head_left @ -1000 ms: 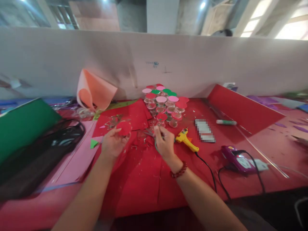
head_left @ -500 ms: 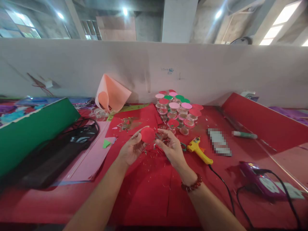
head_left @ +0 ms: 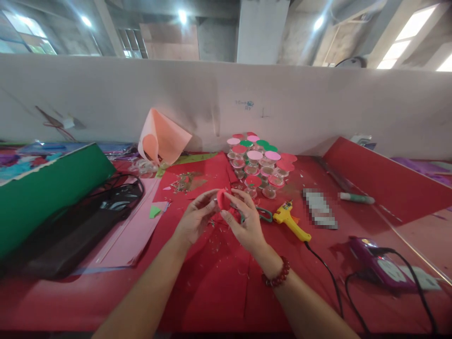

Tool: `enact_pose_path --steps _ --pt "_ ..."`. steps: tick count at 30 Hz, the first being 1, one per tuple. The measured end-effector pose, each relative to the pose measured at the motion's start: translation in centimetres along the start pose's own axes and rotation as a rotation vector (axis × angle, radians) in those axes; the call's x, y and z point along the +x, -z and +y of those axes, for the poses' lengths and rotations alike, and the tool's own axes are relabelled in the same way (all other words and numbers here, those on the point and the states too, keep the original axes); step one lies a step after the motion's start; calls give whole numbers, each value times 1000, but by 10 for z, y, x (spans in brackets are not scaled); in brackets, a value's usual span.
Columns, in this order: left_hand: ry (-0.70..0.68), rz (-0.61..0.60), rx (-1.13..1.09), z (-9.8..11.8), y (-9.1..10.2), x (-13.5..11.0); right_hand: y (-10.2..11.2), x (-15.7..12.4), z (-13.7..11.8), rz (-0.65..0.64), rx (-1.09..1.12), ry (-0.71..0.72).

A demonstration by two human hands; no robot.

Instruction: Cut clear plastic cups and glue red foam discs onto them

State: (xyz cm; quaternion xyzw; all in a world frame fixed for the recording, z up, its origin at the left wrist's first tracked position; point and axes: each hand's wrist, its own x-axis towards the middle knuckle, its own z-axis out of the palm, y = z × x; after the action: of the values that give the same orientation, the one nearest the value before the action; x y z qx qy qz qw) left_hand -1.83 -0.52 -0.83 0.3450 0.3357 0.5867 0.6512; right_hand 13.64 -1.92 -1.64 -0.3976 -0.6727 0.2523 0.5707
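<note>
Over the middle of the red table I hold a red paper disc (head_left: pixel 222 200), turned nearly edge-on to me. My left hand (head_left: pixel 193 217) pinches it from the left side. From the right, the fingers of my right hand (head_left: pixel 247 220) close on its other edge; a beaded bracelet circles that wrist. Partly hidden behind my right hand lie green-handled scissors (head_left: pixel 265 215). A yellow glue gun (head_left: pixel 292 223) rests further right. Beyond my hands stands a cluster of clear cup-like pieces (head_left: pixel 270 190) topped with red, pink and green discs (head_left: pixel 254 155).
Paper scraps (head_left: pixel 183 182) litter the red sheets. Pink paper (head_left: pixel 123 240) and a black case (head_left: pixel 88 226) lie left, beside a green board (head_left: pixel 56 188). A red board (head_left: pixel 391 181), a glue stick (head_left: pixel 356 197) and a purple power socket (head_left: pixel 383 266) with cords are right.
The red disc has turned from face-on to nearly edge-on and shifted slightly right. My right fingers have closed in on it, and more of the scissors shows.
</note>
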Motion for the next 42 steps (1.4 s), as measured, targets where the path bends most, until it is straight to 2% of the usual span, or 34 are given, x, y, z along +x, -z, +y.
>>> enact_pose_path --steps 4,8,11,13,15,19,21,26,31,38,40,42 --pt "-121 54 234 -3 -2 0 -2 -1 -1 12 51 -38" --pt "-352 119 582 -2 -4 -3 -4 -2 4 22 186 -227" --pt "-469 90 739 -1 -4 -7 -5 -1 9 35 317 -340" --pt "-485 64 737 -1 -4 -9 -6 0 12 62 400 -380" --pt "-430 44 642 -1 -3 -10 -6 1 14 88 470 -435" --pt "-101 -87 262 -2 -5 -8 -7 4 15 105 565 -512" --pt "-4 -135 145 -3 -6 -7 -7 5 14 114 557 -499" --pt "57 -109 61 -6 -8 -4 -6 5 15 103 457 -425" --pt "82 -95 27 -8 -7 -1 -6 4 17 117 467 -460" --pt "80 -79 -3 -10 -4 3 -5 6 18 45 384 -436" --pt "72 -44 -54 -7 -1 6 0 8 17 41 311 -436" --pt "52 30 -117 -4 3 9 9 11 16 22 107 -427"
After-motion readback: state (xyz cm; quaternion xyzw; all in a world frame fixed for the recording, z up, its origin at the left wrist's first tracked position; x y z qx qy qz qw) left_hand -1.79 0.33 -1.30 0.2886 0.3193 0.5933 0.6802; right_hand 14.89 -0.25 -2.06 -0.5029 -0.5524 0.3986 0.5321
